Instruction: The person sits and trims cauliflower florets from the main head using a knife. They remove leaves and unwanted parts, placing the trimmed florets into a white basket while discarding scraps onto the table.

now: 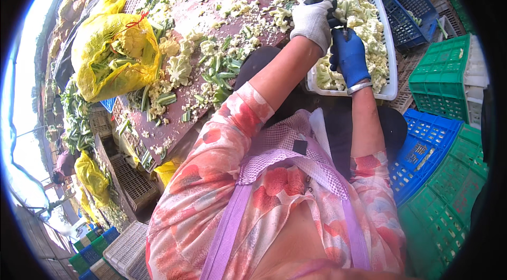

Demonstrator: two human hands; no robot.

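Note:
My left hand (pixel 313 18), in a pale glove with dark fingertips, is over the upper left part of a white plastic crate (pixel 392 62) filled with cauliflower florets (pixel 366 14). Its fingers curl beside a pale floret; whether they grip it is unclear. My right hand (pixel 350 57), in a blue glove, is just below and right, over the same florets. It is closed around a thin dark tool (pixel 345 33), perhaps a small knife, whose shape is mostly hidden. The fingertips of both hands nearly meet.
A dark red board (pixel 170 115) at left bears cauliflower pieces (pixel 180 70), leaf trimmings and crumbs. A yellow mesh bag (pixel 89 78) of cauliflower lies on its left side. Blue (pixel 420 153) and green (pixel 439 78) plastic crates stand at right. More crates are at lower left, near a bending person (pixel 65 163).

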